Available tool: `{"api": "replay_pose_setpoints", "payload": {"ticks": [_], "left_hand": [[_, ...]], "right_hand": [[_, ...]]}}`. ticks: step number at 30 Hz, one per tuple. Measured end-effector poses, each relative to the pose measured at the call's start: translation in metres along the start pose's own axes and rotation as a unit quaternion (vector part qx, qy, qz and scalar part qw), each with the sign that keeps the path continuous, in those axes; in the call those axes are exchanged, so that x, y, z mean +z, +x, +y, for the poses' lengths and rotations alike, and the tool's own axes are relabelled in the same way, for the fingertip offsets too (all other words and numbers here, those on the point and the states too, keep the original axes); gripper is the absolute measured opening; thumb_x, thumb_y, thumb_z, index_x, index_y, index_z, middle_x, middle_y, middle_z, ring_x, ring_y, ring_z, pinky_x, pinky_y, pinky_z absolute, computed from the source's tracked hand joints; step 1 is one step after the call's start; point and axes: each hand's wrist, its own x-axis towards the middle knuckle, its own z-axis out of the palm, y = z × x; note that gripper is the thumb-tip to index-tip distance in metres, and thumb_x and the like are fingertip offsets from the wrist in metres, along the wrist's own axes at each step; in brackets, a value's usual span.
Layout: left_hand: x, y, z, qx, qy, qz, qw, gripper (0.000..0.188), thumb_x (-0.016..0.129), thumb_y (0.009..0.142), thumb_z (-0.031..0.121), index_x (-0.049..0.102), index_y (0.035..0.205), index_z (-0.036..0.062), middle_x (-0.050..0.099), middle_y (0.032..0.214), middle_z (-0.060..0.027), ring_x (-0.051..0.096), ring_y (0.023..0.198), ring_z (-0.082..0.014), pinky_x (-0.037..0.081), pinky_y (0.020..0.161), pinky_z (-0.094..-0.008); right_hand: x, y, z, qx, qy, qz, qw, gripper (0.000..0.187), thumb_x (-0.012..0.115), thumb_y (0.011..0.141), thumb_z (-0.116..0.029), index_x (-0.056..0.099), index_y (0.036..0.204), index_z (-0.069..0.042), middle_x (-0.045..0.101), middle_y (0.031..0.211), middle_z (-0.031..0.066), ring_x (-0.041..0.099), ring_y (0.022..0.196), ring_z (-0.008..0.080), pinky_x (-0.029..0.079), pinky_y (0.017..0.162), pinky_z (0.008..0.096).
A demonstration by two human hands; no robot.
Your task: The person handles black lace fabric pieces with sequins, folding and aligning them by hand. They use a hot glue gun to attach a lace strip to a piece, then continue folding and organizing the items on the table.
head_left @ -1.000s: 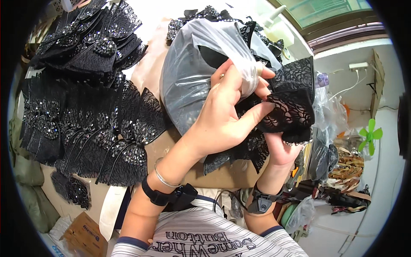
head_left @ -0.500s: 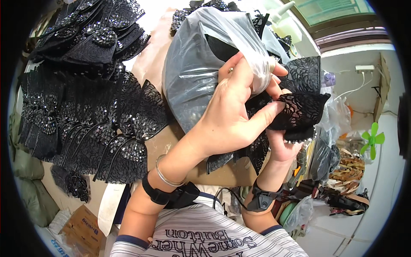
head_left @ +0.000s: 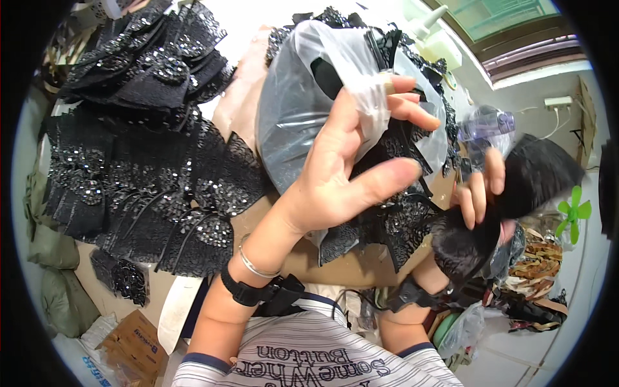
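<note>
My left hand [head_left: 338,168] has the gathered rim of a clear plastic bag [head_left: 284,122] bunched among its bent fingers, while its thumb stands out to the right. Black lace pieces show inside the bag and at its mouth. To the right, my right hand [head_left: 477,197] grips a black lace fabric piece [head_left: 467,242], blurred by motion, with a broad flap sticking out at the upper right. Part of that hand is hidden behind the fabric. More black lace pieces [head_left: 400,226] lie below the bag, under my left thumb.
Rows of black lace pieces with shiny sequins [head_left: 142,187] cover the table's left side. A purple-capped clear bottle [head_left: 487,126] and a white squeeze bottle [head_left: 429,29] stand beyond the bag. A green fan [head_left: 572,213] is at the right, a cardboard box [head_left: 132,345] at lower left.
My right hand has moved right, away from the bag, carrying the black lace fabric piece. My left thumb has come off that piece; the left fingers still hold the bag rim.
</note>
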Motion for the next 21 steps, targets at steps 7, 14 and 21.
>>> {"api": "replay_pose_setpoints", "payload": {"ticks": [7, 14, 21], "left_hand": [[-0.009, 0.007, 0.028, 0.031, -0.043, 0.195, 0.979, 0.061, 0.036, 0.1, 0.042, 0.032, 0.138, -0.0056, 0.058, 0.096, -0.007, 0.057, 0.095, -0.0143, 0.042, 0.093, -0.0302], [0.026, 0.002, 0.038, -0.008, 0.364, 0.005, 0.931, 0.062, 0.066, 0.087, 0.009, 0.033, 0.135, -0.0111, 0.061, 0.112, -0.0175, 0.06, 0.104, -0.0239, 0.045, 0.094, -0.0331], [0.024, -0.026, 0.012, 0.026, 0.685, -0.064, 0.725, 0.124, 0.082, 0.057, 0.055, 0.018, 0.143, -0.0077, 0.039, 0.143, -0.023, 0.042, 0.127, -0.0387, 0.03, 0.105, -0.046]], "right_hand": [[0.005, 0.034, 0.054, -0.117, -0.759, 0.063, 0.638, 0.041, 0.062, 0.083, -0.005, 0.055, 0.123, -0.007, 0.059, 0.097, 0.0095, 0.051, 0.068, 0.0128, 0.044, 0.062, 0.0249], [0.013, 0.065, 0.064, -0.029, -0.707, 0.107, 0.699, 0.042, 0.061, 0.078, -0.008, 0.05, 0.119, -0.006, 0.062, 0.098, 0.0127, 0.063, 0.079, 0.0247, 0.05, 0.071, 0.0345], [-0.005, 0.051, 0.025, -0.057, -0.465, 0.181, 0.865, 0.019, 0.054, 0.095, -0.015, 0.058, 0.106, 0.0, 0.062, 0.082, 0.0022, 0.056, 0.073, 0.0079, 0.046, 0.066, 0.0228]]}}
